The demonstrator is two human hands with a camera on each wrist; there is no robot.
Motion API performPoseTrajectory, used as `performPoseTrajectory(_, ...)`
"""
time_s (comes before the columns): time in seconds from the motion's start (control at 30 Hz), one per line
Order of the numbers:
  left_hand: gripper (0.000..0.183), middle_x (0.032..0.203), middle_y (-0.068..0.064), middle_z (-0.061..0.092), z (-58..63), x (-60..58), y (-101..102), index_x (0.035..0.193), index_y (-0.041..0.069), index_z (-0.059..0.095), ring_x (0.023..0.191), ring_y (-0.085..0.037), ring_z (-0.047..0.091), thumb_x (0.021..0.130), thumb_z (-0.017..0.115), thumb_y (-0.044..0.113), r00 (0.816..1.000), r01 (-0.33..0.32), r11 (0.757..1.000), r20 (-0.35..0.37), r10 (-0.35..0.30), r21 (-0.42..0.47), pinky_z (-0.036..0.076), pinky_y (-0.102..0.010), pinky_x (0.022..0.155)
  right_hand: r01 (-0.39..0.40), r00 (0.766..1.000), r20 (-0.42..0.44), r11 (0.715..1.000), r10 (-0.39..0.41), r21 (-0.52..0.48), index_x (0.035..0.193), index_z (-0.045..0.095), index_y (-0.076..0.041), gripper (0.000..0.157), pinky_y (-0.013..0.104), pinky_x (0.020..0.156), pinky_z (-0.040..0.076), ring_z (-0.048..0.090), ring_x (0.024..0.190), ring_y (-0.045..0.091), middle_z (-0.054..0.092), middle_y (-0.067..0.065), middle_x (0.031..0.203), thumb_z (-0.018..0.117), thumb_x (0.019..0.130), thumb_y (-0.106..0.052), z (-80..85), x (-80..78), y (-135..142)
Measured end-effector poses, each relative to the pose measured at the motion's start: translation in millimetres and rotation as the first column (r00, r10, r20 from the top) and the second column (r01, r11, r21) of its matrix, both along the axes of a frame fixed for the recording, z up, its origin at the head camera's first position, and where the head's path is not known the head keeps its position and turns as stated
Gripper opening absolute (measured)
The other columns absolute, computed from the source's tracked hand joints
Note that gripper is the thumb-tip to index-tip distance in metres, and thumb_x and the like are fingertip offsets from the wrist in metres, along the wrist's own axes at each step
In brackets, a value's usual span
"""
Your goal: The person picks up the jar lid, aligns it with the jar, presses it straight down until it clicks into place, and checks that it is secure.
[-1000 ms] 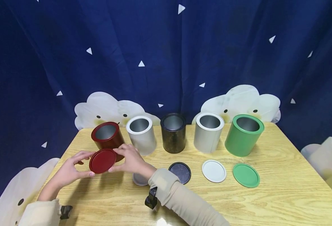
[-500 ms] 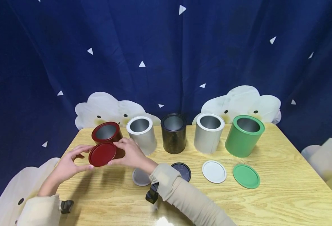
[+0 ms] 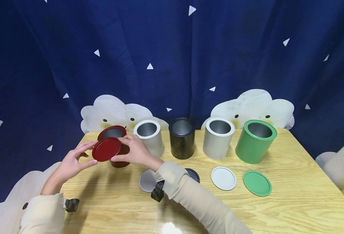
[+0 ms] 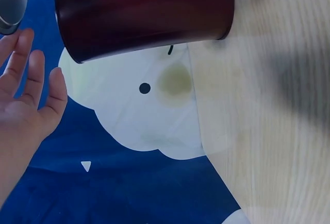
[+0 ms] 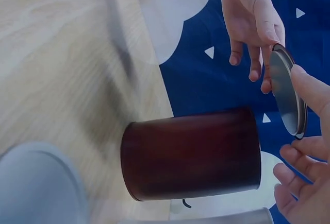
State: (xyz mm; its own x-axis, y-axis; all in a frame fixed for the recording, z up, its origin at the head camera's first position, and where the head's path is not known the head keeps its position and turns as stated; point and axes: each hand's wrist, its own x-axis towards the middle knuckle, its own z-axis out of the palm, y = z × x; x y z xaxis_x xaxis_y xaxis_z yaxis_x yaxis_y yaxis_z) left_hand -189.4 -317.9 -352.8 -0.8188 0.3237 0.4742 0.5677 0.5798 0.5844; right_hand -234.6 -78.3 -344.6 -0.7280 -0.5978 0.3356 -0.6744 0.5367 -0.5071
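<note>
A round red lid [image 3: 106, 149] is pinched at its edges between my two hands, tilted so its red face shows in the head view. My left hand [image 3: 74, 161] holds its left edge with thumb and fingers; my right hand [image 3: 135, 151] pinches the right edge. Behind and partly hidden by the lid stands the red can [image 3: 122, 159], its top uncovered. The right wrist view shows the lid's silvery underside [image 5: 286, 92] held up past the top end of the red can [image 5: 191, 154]. Only part of the lid enters the left wrist view, at the upper left corner.
To the right of the red can stand uncovered cans: a grey-white one [image 3: 152, 143], a black one [image 3: 182, 144], a white one [image 3: 218, 144] and a green one [image 3: 252, 148]. Before them lie a grey lid [image 3: 147, 180], a partly covered black lid [image 3: 193, 174], a white lid [image 3: 223, 178] and a green lid [image 3: 257, 183].
Both hands have raised the red lid and moved it away from me, toward the red can's top; it now overlaps the can's front rim in the head view.
</note>
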Motion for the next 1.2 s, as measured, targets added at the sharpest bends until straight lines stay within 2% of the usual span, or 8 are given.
performPoseTrajectory(0.27,0.059,0.121,0.017,0.044,1.8,-11.1,-5,0.127,-0.008,0.046,0.107,0.005,0.038,0.072,0.068,-0.01,1.0,-0.009,1.0,-0.01,0.009,0.002,0.036,-0.02,0.073,0.006,1.0,0.011,0.997,-0.006,0.076,0.131,0.049,-0.007,0.071,0.025,0.1,0.029,0.041,0.122,0.016,0.05,0.005,0.13,0.068,0.076,-0.048,11.1,-16.5,-8)
performPoseTrajectory(0.37,0.06,0.124,0.013,0.042,1.9,-16.7,-7,0.129,-0.007,0.045,0.108,0.005,0.037,0.073,0.067,-0.01,1.0,-0.012,1.0,0.0,0.012,-0.01,0.036,-0.022,0.073,0.022,1.0,0.006,0.995,-0.023,0.098,0.132,0.049,-0.009,0.071,0.026,0.099,0.03,0.042,0.121,0.017,0.05,0.004,0.13,0.067,0.076,-0.049,13.3,-21.4,-10)
performPoseTrajectory(0.5,0.059,0.126,-0.001,0.044,5.2,-25.2,-9,0.131,-0.005,0.044,0.108,0.007,0.036,0.076,0.065,-0.006,1.0,-0.022,0.999,0.02,0.022,-0.032,0.035,-0.025,0.074,0.031,0.999,-0.023,0.994,-0.029,0.101,0.131,0.05,-0.01,0.07,0.027,0.095,0.034,0.044,0.118,0.018,0.052,0.004,0.128,0.069,0.075,-0.048,16.4,-29.9,-11)
performPoseTrajectory(0.67,0.057,0.129,-0.021,0.043,11.9,-36.6,-6,0.133,-0.003,0.042,0.108,0.009,0.033,0.08,0.064,0.0,0.996,-0.033,0.999,0.079,0.036,-0.04,0.035,-0.029,0.076,0.043,0.999,-0.03,0.993,-0.04,0.113,0.131,0.051,-0.011,0.07,0.028,0.093,0.035,0.043,0.116,0.018,0.053,0.003,0.126,0.069,0.074,-0.048,19.4,-42.4,-11)
performPoseTrajectory(0.97,0.057,0.135,-0.024,0.037,8.4,-53.2,-10,0.136,-0.002,0.038,0.109,0.01,0.03,0.084,0.062,0.006,0.983,-0.024,0.999,0.182,0.03,-0.037,0.033,-0.033,0.077,0.111,0.994,-0.037,0.972,-0.106,0.205,0.131,0.052,-0.021,0.068,0.033,0.082,0.032,0.041,0.113,0.015,0.052,-0.004,0.128,0.065,0.074,-0.056,18.0,-55.7,-15)
performPoseTrajectory(1.07,0.058,0.137,-0.024,0.035,6.3,-55.7,-10,0.137,-0.002,0.036,0.114,0.002,0.032,0.086,0.061,0.008,0.971,-0.029,0.999,0.235,0.036,-0.032,0.035,-0.034,0.079,0.136,0.991,-0.044,0.962,-0.129,0.239,0.131,0.052,-0.022,0.069,0.033,0.08,0.03,0.041,0.112,0.014,0.051,-0.005,0.128,0.063,0.074,-0.059,16.2,-57.9,-18)
performPoseTrajectory(1.2,0.06,0.14,-0.024,0.031,3.8,-56.9,-11,0.139,-0.002,0.032,0.122,-0.022,0.032,0.087,0.06,0.012,0.953,-0.038,0.999,0.299,0.046,-0.034,0.036,-0.039,0.084,0.156,0.988,-0.064,0.946,-0.144,0.283,0.132,0.051,-0.023,0.069,0.034,0.082,0.03,0.04,0.113,0.014,0.05,-0.005,0.129,0.061,0.075,-0.06,13.7,-59.6,-21)
